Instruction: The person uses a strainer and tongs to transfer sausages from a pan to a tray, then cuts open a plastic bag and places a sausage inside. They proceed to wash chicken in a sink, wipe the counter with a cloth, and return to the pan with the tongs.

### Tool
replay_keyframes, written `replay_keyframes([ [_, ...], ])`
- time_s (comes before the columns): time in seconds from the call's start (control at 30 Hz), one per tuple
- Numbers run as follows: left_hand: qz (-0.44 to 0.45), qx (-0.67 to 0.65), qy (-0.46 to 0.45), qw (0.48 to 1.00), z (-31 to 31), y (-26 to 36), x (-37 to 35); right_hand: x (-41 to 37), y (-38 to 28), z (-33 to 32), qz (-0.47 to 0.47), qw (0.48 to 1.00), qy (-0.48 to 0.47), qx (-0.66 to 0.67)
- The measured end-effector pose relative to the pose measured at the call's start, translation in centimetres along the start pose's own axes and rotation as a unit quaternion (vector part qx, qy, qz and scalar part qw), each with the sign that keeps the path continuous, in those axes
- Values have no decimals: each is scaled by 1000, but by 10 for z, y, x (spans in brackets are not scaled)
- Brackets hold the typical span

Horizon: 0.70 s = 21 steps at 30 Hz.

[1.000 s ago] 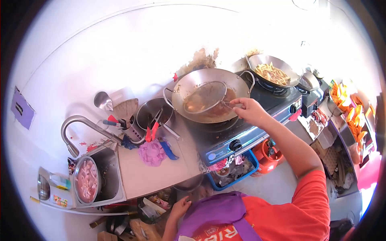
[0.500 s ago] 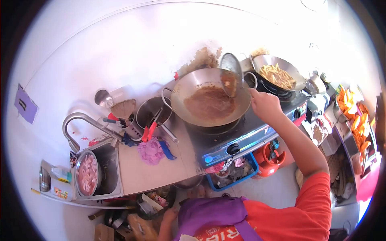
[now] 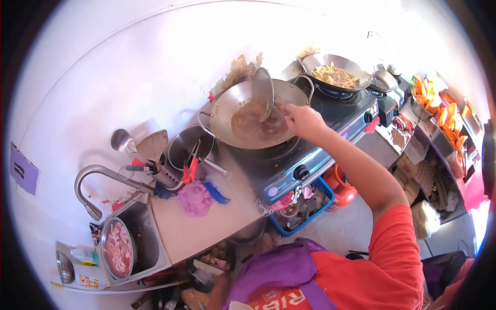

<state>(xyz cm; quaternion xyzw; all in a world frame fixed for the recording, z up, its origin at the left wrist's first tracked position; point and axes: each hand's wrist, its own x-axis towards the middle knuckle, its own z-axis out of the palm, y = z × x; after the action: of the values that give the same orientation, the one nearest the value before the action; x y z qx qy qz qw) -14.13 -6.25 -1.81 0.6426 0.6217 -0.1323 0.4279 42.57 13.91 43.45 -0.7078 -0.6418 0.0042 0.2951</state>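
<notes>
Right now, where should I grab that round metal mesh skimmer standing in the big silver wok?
By the thin wire handle, coming from the near side, where the right hand grips it. The round metal mesh skimmer stands tilted on edge over brown liquid in the big silver wok, so its bowl is likely hot.

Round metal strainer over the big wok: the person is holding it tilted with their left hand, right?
No. The head view shows the right hand holding the round metal mesh strainer, tilted over the big steel wok.
</notes>
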Motion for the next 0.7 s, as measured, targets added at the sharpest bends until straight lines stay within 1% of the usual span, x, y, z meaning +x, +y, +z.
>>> replay_keyframes([
  [0.17, 11, 6, 0, 1000, -8, -9, 6, -11, -28, -6, 72, 994, -58, 55],
  [0.27, 16, 10, -2, 1000, -8, -13, 8, -11, -29, 3, 12, 994, -21, 102],
  [0.37, 20, 13, -4, 1000, -9, -19, 10, -11, -30, 5, -6, 988, -13, 157],
  [0.47, 23, 14, -3, 1000, -8, -22, 11, -11, -12, 21, -30, 964, 18, 262],
  [0.57, 25, 15, -3, 1000, -5, -26, 12, -21, -14, -5, 122, 927, -80, 345],
  [0.67, 27, 14, -3, 1000, -4, -28, 14, -33, -4, -29, 79, 973, -17, 216],
  [0.7, 27, 14, -1, 1000, -4, -28, 15, -37, -3, -38, 67, 987, 12, 145],
])
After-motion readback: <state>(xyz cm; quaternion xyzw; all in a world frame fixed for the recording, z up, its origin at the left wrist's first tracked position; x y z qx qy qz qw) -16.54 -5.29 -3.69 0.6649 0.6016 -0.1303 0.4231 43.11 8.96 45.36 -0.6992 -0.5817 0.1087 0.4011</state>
